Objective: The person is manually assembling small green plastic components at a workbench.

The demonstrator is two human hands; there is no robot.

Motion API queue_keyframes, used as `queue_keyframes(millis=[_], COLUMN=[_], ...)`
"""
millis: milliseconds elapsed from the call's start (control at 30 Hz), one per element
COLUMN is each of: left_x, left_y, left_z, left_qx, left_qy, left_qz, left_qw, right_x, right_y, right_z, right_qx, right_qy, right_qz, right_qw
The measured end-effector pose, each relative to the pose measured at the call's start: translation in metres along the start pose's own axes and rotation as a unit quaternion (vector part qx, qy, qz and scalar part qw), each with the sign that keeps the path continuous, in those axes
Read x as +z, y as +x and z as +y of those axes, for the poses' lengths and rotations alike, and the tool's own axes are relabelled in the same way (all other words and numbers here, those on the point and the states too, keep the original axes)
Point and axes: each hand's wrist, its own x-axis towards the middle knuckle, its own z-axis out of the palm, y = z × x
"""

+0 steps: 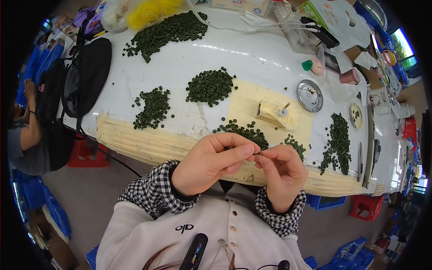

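My left hand [213, 162] and my right hand [283, 173] meet over the table's near edge, thumbs and forefingers pinched together. A small dark piece [257, 154] shows between the fingertips; its shape is too small to make out. Just beyond my fingers lies a heap of small dark green round pieces [247, 132], partly hidden by my hands. A smaller scatter of the same pieces [294, 145] lies beside my right hand. Behind it, a tape-covered block with a metal post [278, 113] stands on a yellowish sheet [243, 96].
More green heaps lie at the middle [209, 87], left [153, 108], far left [168, 33] and right [338, 144]. A round metal lid [309, 96], tweezers [360, 161] and a small dish [356, 115] are at the right. A black bag [92, 76] hangs at the left edge; another person sits beyond it.
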Motion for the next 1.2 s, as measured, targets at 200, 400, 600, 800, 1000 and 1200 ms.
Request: queue_keyframes(millis=[200, 400, 600, 800, 1000, 1200], left_x=[0.000, -0.005, -0.002, -0.005, -0.004, -0.001], left_y=[-0.003, -0.004, -0.003, -0.005, -0.001, 0.005], left_z=[-0.004, -0.005, -0.007, 0.001, -0.002, -0.006], left_qx=[0.011, 0.009, 0.018, 0.012, -0.005, 0.042], left_qy=[0.048, 0.046, 0.069, 0.126, 0.062, 0.093], left_qz=[0.013, -0.002, 0.015, -0.007, -0.009, 0.046], left_qw=[0.999, 0.999, 0.997, 0.992, 0.998, 0.994], right_x=[0.001, 0.003, 0.005, -0.005, 0.001, 0.004], right_y=[0.000, 0.000, -0.001, 0.004, 0.006, 0.005], right_z=[-0.009, -0.017, -0.014, -0.017, -0.011, -0.011], right_qx=[0.005, -0.081, -0.038, -0.042, -0.040, 0.039], right_qy=[-0.028, -0.133, -0.056, -0.066, -0.059, -0.020], right_qz=[-0.025, -0.048, -0.026, -0.112, -0.072, -0.016], right_qw=[0.999, 0.987, 0.997, 0.991, 0.995, 0.999])
